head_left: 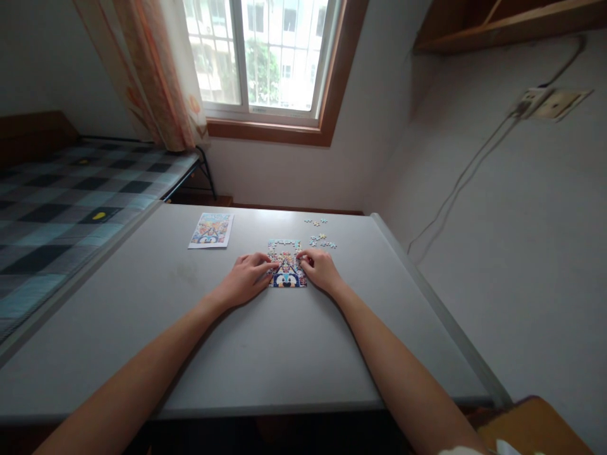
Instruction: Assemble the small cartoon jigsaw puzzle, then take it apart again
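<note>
A partly assembled jigsaw puzzle point(287, 279) lies on the grey table point(265, 354), with a gap in its upper middle. My left hand point(247, 278) rests at its left edge, fingers apart and reaching onto the pieces. At the right edge is my right hand point(320, 268), its fingers curled together with the tips on the puzzle's border; anything between them is too small to make out. Several loose pieces point(322, 236) lie just beyond my right hand, and more loose pieces point(317, 222) are farther back.
A printed picture card point(211, 230) lies at the table's back left. A bed with a checked cover point(118, 183) stands to the left. Along the right wall hangs a cable point(456, 188) from a socket point(559, 104). A brown seat point(535, 430) is at the lower right.
</note>
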Demonstrator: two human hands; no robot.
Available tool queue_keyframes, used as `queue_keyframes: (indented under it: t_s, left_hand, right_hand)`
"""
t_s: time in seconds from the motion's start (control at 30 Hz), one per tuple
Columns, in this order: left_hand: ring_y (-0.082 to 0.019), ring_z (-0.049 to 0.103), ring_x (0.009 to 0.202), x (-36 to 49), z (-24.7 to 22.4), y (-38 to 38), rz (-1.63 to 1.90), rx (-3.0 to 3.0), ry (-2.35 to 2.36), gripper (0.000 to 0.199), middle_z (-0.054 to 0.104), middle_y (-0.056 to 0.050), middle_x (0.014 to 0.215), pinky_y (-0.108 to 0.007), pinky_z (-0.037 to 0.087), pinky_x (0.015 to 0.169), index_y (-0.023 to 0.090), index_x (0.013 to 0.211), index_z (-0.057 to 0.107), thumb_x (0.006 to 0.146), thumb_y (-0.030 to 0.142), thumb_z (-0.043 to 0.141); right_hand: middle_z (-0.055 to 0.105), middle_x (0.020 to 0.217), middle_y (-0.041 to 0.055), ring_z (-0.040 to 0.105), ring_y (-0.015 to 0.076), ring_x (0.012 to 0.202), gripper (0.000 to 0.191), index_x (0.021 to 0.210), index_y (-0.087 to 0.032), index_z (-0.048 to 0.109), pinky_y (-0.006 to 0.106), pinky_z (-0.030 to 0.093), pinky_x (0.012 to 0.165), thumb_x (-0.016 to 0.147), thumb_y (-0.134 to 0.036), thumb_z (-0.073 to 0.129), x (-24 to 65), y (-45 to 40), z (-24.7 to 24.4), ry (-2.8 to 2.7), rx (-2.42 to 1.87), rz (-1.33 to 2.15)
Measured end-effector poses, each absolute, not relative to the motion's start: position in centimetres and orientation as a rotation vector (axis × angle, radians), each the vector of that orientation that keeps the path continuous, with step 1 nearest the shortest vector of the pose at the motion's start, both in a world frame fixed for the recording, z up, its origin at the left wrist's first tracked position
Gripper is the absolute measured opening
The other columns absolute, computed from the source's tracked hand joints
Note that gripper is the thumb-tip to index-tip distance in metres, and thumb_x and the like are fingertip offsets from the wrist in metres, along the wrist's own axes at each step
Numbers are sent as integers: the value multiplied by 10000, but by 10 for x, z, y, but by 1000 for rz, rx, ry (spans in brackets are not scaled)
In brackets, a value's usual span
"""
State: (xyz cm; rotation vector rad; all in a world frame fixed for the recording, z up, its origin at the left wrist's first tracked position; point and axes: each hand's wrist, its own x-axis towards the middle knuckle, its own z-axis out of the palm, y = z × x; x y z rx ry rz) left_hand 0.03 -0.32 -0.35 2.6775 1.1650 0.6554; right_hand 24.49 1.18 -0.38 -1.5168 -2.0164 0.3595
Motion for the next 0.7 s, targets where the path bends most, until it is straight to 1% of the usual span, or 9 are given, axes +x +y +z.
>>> queue_keyframes:
  t_s: [0.23, 0.53, 0.7]
  left_hand:
    - [-225, 533, 1137, 0, -2, -3, 631, 2683, 1184, 334, 558, -66, 1212, -434, 351, 1016, 325, 1257, 592, 949, 356, 466]
    - [-225, 533, 1137, -2, -3, -1, 629, 2710, 1175, 341, 558, -69, 1215, -433, 353, 1017, 320, 1271, 581, 952, 355, 467]
    - [-226, 534, 1132, -2, -2, -1, 620, 2714, 1172, 340, 557, -71, 1215, -439, 357, 1011, 325, 1269, 582, 954, 364, 461]
  right_hand:
    - [646, 737, 10, 549, 174, 761, 230, 915, -223, 715, 290, 375, 783, 804, -170, 520, 243, 11, -1, -2021, -1537, 360]
    - [665, 782, 14, 555, 181, 799, 210, 901, -217, 704, 308, 345, 797, 795, -171, 529, 242, 9, 0, -2013, -1546, 366]
    - [661, 770, 11, 555, 182, 803, 210, 903, -222, 703, 308, 342, 797, 798, -173, 527, 242, 10, -1, -2010, -1548, 364]
